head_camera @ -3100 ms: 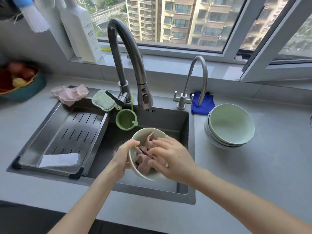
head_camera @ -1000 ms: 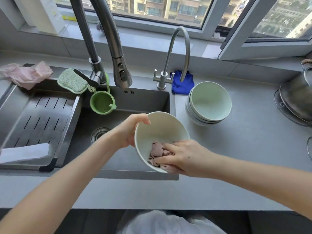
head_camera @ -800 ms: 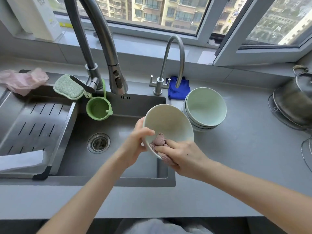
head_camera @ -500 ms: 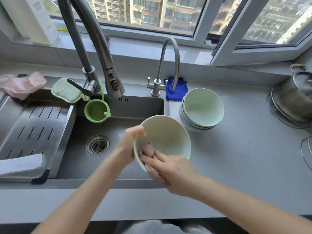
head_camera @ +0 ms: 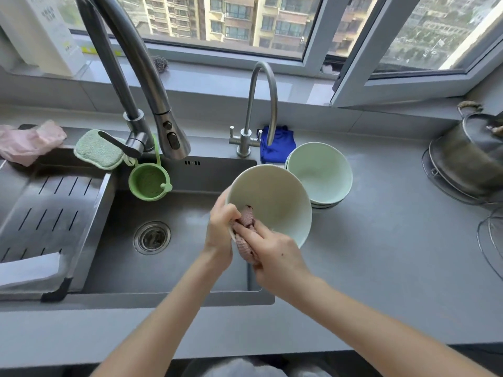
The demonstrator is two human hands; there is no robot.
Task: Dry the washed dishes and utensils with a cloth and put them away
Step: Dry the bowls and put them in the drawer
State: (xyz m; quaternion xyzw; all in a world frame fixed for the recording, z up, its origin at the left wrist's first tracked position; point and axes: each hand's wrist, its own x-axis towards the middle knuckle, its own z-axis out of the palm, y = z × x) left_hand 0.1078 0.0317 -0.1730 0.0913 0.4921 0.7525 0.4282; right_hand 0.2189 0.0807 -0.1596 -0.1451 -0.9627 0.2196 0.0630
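Across the grey counter (head_camera: 381, 268) and the steel sink (head_camera: 163, 268) set into it, the work is gathered at the sink's right edge. On the counter just behind that spot, a stack of bowls (head_camera: 321, 172) sits upright, and these look to be the ones already dried. One pale bowl (head_camera: 275, 197) is held tilted above the sink's right edge, its mouth towards the person. It is just in front of the stack, though I cannot tell whether the two touch. The left hand (head_camera: 220, 227) grips the bowl's near-left rim with curled fingers. The right hand (head_camera: 275, 254) pinches a bunched pinkish cloth (head_camera: 246, 221) against the near rim, with some cloth inside the bowl and some over its outer edge.

By my reading, drying is the step in hand and the wiping has reached the rim. The next move likely calls for turning the bowl to finish its rim and outside, then setting it on the stack. The left grip should stay firm, since a damp bowl can slip.
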